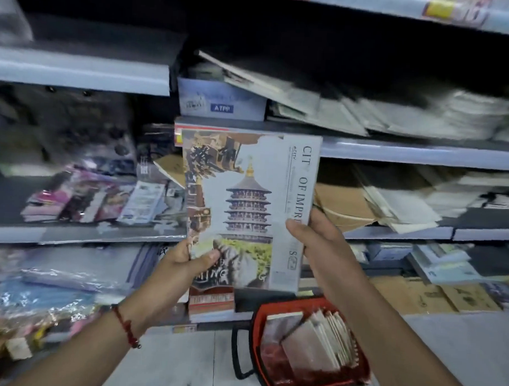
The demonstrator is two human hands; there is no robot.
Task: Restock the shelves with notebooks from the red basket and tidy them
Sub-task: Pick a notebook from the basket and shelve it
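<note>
The left hand (184, 261) is clamped on the lower left edge of a tall glossy pagoda-cover notebook (248, 210), and the right hand (318, 238) is curled round its right edge. The notebook is held upright, long axis vertical, cover facing the camera, above the red plastic basket (305, 349) of notebooks on the floor.

This is a stationery shop aisle. Long grey metal shelves (422, 154) run in tiers, carrying price tags (440, 8) on their front edges and stacks of wrapped notebooks (409, 111) and packaged goods (83, 198). A red basket (308, 347) of stock stands on the floor.
</note>
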